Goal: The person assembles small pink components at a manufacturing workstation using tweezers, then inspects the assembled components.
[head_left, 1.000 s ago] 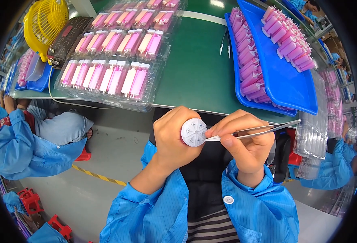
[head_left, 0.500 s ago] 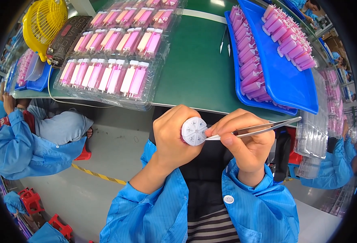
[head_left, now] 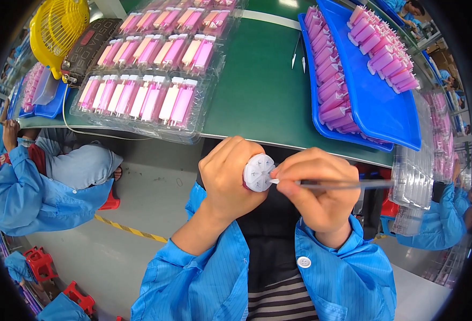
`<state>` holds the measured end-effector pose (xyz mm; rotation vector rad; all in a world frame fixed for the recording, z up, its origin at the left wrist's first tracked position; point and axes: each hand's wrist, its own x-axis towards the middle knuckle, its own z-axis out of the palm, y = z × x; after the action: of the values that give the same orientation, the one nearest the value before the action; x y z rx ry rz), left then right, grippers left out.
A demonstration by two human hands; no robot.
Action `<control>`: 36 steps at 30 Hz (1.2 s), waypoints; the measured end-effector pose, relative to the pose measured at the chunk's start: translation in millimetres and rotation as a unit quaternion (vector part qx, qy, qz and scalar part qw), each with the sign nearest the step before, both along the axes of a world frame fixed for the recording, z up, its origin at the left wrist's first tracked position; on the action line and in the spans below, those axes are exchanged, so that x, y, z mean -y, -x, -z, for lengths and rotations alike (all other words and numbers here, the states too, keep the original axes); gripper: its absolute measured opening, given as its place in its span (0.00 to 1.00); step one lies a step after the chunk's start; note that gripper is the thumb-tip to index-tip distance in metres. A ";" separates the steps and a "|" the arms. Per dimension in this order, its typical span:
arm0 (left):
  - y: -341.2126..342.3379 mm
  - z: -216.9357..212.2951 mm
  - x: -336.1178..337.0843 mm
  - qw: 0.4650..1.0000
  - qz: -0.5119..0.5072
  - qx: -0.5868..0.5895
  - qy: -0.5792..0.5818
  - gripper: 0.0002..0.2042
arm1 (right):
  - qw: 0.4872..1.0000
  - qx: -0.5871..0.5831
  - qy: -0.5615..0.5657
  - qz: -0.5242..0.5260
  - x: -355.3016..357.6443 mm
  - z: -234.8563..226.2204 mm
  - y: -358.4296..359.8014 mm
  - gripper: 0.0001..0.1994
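Observation:
My left hand (head_left: 229, 174) is closed around a round bundle with a white end (head_left: 259, 173), divided into wedges with small dark pins in them. A sliver of pink shows under its rim; the rest is hidden in my fist. My right hand (head_left: 321, 184) pinches metal tweezers (head_left: 348, 185), seen edge-on. Their pale tip is beside the right edge of the white end; whether it touches cannot be made out. Both hands are in front of the table's near edge, above my lap.
Clear plastic trays (head_left: 193, 134) with rows of pink and cream pieces lie on the green table (head_left: 257, 69). Blue trays (head_left: 378, 120) at right hold many pink pieces. Two pointed tools (head_left: 293, 60) lie beside them. A yellow fan (head_left: 59, 32) and a brown pouch (head_left: 88, 51) stand at far left.
The tweezers have turned in my right hand, from showing their two arms to being edge-on. The white end has tilted and shifted slightly right. My left hand keeps its grip.

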<state>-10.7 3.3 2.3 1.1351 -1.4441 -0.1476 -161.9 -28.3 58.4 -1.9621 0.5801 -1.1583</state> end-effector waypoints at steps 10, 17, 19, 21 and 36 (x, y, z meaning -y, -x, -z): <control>3.2 -9.0 -6.1 0.981 0.073 -0.142 -0.107 0.11 | 0.978 0.211 -0.008 -0.003 -8.5 16.1 5.1 0.20; 8.2 -23.3 -7.7 0.966 0.090 -0.201 -0.136 0.11 | 0.977 0.037 0.208 -0.019 -2.1 13.2 0.0 0.18; 6.8 -26.3 -9.3 0.968 0.094 -0.193 -0.132 0.11 | 0.971 0.048 0.234 -0.026 -0.4 16.3 3.6 0.17; 7.2 -31.5 -10.7 0.971 0.085 -0.178 -0.134 0.10 | 0.964 0.056 0.259 -0.029 0.0 16.7 6.7 0.17; -5.8 -55.4 -9.2 0.988 0.015 -0.065 -0.137 0.09 | 0.949 0.244 0.184 -0.075 -1.9 -86.6 21.2 0.16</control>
<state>-4.9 12.6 57.7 1.3008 -1.3517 -0.4449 -183.1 -26.4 145.0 -1.8667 -0.0496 -1.6675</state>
